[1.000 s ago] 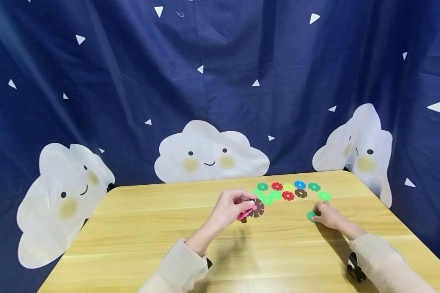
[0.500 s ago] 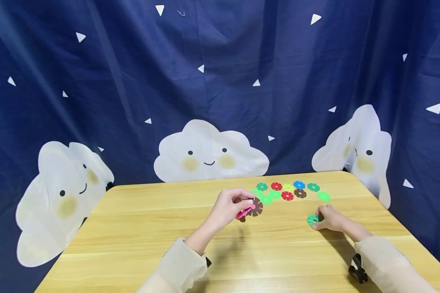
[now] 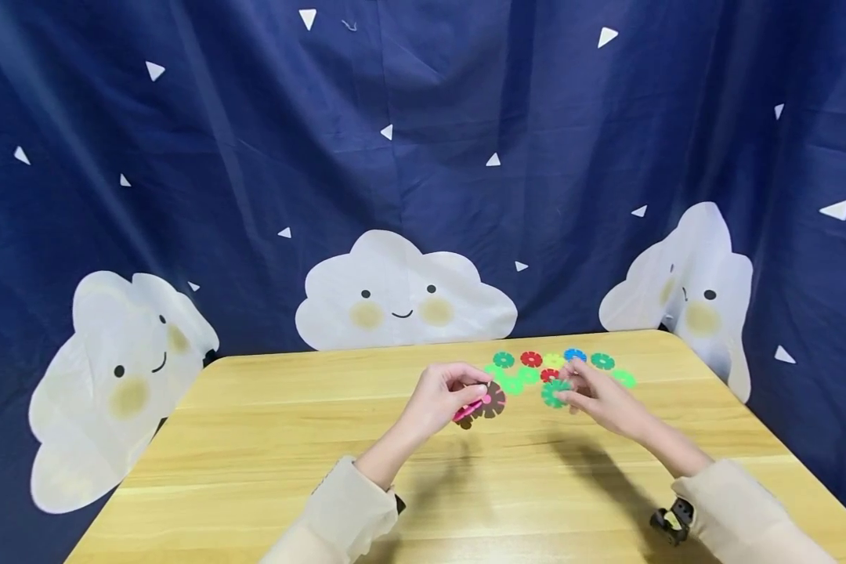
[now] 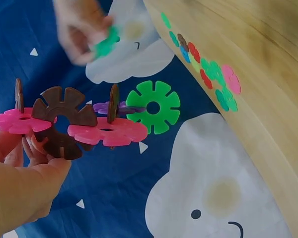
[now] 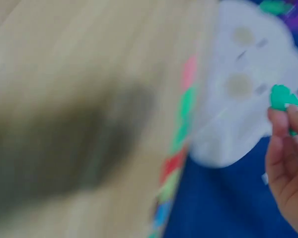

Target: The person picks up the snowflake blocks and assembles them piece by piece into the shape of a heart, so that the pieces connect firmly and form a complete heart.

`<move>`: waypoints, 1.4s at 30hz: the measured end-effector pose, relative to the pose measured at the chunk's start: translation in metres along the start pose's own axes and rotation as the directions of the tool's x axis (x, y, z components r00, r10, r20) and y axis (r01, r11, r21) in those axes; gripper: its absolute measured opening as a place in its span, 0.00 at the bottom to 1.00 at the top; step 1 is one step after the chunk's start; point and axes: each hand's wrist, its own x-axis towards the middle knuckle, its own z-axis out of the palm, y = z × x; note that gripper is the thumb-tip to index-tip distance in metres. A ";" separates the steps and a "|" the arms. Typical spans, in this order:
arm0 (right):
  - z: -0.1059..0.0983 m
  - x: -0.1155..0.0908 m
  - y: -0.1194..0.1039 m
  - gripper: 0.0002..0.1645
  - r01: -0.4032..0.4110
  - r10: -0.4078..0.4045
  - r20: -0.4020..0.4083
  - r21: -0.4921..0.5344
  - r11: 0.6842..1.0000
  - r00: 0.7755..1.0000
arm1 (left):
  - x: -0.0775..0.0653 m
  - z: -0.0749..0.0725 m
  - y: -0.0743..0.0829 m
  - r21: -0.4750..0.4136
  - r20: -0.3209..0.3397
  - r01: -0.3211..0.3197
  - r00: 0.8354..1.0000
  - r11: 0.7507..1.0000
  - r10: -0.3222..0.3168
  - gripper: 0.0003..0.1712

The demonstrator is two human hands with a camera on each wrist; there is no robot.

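My left hand (image 3: 437,398) pinches a chain of slotted snowflake discs above the table. In the left wrist view, brown discs (image 4: 67,105) and pink discs (image 4: 109,133) interlock at right angles, with a purple disc (image 4: 103,107) and a bright green disc (image 4: 166,110) behind at the far end. The thumb and fingers grip the near end, around the pink and brown pieces. To the right, my right hand (image 3: 606,401) holds a single teal-green snowflake disc (image 3: 554,393) between thumb and fingers, raised over the table. That same green disc (image 5: 282,97) shows at the fingertips in the right wrist view.
Several loose discs lie flat near the table's back edge, among them a red disc (image 3: 531,359), a blue disc (image 3: 574,355) and a light green disc (image 3: 623,379). Behind the wooden table (image 3: 254,446) hangs a dark blue curtain (image 3: 437,102) with clouds.
My right hand has slid the teal-green disc nearer along the table, then lifted it and carried it left toward the left hand. The left hand has stayed nearly still with the chain.
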 end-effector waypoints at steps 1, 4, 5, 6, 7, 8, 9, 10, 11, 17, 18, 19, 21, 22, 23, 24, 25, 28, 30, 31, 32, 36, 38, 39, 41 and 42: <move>0.002 0.003 -0.011 0.08 0.056 -0.056 -0.024 0.010 0.998 0.998 | 0.000 0.000 0.000 -0.003 0.005 0.001 1.000 1.000 -0.001 0.09; 0.010 0.009 -0.038 0.13 0.218 -0.216 -0.116 0.005 0.976 0.970 | 0.001 0.002 -0.001 -0.013 0.021 -0.002 1.000 1.000 0.002 0.09; 0.013 0.010 -0.045 0.15 0.262 -0.259 -0.147 0.002 0.965 0.955 | 0.000 0.003 -0.001 -0.015 0.024 -0.007 1.000 1.000 0.007 0.09; 0.015 0.011 -0.051 0.16 0.304 -0.300 -0.175 -0.005 0.953 0.938 | 0.000 0.003 -0.001 -0.016 0.028 -0.009 1.000 1.000 0.010 0.09; 0.018 0.012 -0.055 0.17 0.346 -0.342 -0.199 -0.014 0.938 0.918 | 0.000 0.004 -0.001 -0.016 0.032 -0.012 0.999 1.000 0.012 0.08; 0.021 0.013 -0.058 0.17 0.388 -0.383 -0.219 -0.021 0.922 0.898 | 0.000 0.004 0.000 -0.015 0.035 -0.016 0.999 1.000 0.016 0.08; 0.023 0.014 -0.060 0.17 0.426 -0.420 -0.236 -0.030 0.904 0.876 | 0.000 0.005 0.000 -0.016 0.040 -0.015 0.999 1.000 0.016 0.08; 0.025 0.015 -0.062 0.14 0.453 -0.449 -0.245 -0.042 0.891 0.860 | 0.000 0.005 0.001 -0.017 0.044 -0.017 0.999 1.000 0.018 0.08; 0.027 0.015 -0.062 0.12 0.474 -0.472 -0.256 -0.055 0.879 0.844 | 0.000 0.005 0.002 -0.016 0.050 -0.020 0.999 1.000 0.021 0.08; 0.035 0.016 -0.064 0.15 0.532 -0.554 -0.292 -0.158 0.832 0.780 | -0.001 0.007 0.006 -0.021 0.079 -0.016 0.997 1.000 0.017 0.08; 0.036 0.016 -0.064 0.16 0.544 -0.573 -0.296 -0.179 0.820 0.764 | -0.001 0.007 0.006 -0.027 0.085 -0.013 0.996 1.000 0.015 0.08; 0.037 0.016 -0.065 0.17 0.562 -0.595 -0.301 -0.196 0.804 0.745 | -0.001 0.008 0.007 -0.033 0.090 -0.010 0.996 0.999 0.013 0.08; 0.038 0.017 -0.066 0.17 0.606 -0.645 -0.312 -0.225 0.763 0.697 | -0.001 0.008 0.008 -0.049 0.100 -0.005 0.995 0.999 0.010 0.08; 0.038 0.018 -0.066 0.17 0.623 -0.667 -0.318 -0.241 0.744 0.673 | -0.001 0.008 0.009 -0.058 0.101 0.008 0.995 0.998 -0.002 0.08; 0.038 0.019 -0.067 0.17 0.639 -0.689 -0.323 -0.260 0.724 0.649 | -0.002 0.008 0.010 -0.067 0.100 0.015 0.995 0.998 -0.008 0.08; 0.038 0.019 -0.068 0.18 0.651 -0.706 -0.328 -0.276 0.707 0.628 | -0.002 0.008 0.011 -0.076 0.097 0.020 0.995 0.997 -0.013 0.08; 0.038 0.020 -0.069 0.18 0.659 -0.721 -0.331 -0.294 0.692 0.609 | -0.002 0.008 0.012 -0.087 0.095 0.025 0.995 0.996 -0.017 0.08; 0.039 0.020 -0.072 0.18 0.661 -0.752 -0.320 -0.358 0.659 0.577 | -0.003 0.009 0.015 -0.137 0.093 0.047 0.995 0.990 -0.035 0.08; 0.041 0.020 -0.074 0.18 0.659 -0.766 -0.312 -0.392 0.642 0.561 | -0.003 0.009 0.016 -0.175 0.087 0.057 0.995 0.983 -0.043 0.08; 0.042 0.020 -0.075 0.18 0.655 -0.772 -0.310 -0.410 0.635 0.554 | -0.004 0.010 0.016 -0.197 0.079 0.068 0.995 0.978 -0.054 0.07; 0.043 0.020 -0.075 0.19 0.651 -0.775 -0.310 -0.421 0.631 0.551 | -0.004 0.010 0.017 -0.215 0.070 0.080 0.995 0.973 -0.066 0.08; 0.047 0.019 -0.076 0.19 0.650 -0.772 -0.326 -0.417 0.635 0.545 | -0.006 0.012 0.016 -0.261 0.042 0.111 0.994 0.959 -0.104 0.10; 0.047 0.018 -0.076 0.19 0.655 -0.775 -0.324 -0.415 0.632 0.543 | -0.007 0.012 0.015 -0.253 0.048 0.115 0.993 0.961 -0.106 0.10; 0.048 0.018 -0.076 0.19 0.657 -0.776 -0.320 -0.413 0.631 0.544 | -0.007 0.012 0.014 -0.249 0.056 0.113 0.993 0.962 -0.102 0.09; 0.048 0.018 -0.076 0.18 0.649 -0.761 -0.315 -0.399 0.648 0.567 | -0.007 0.010 0.012 -0.237 0.069 0.110 0.993 0.965 -0.096 0.08; 0.048 0.017 -0.077 0.17 0.639 -0.741 -0.312 -0.377 0.671 0.594 | -0.007 0.009 0.012 -0.234 0.073 0.105 0.993 0.966 -0.091 0.08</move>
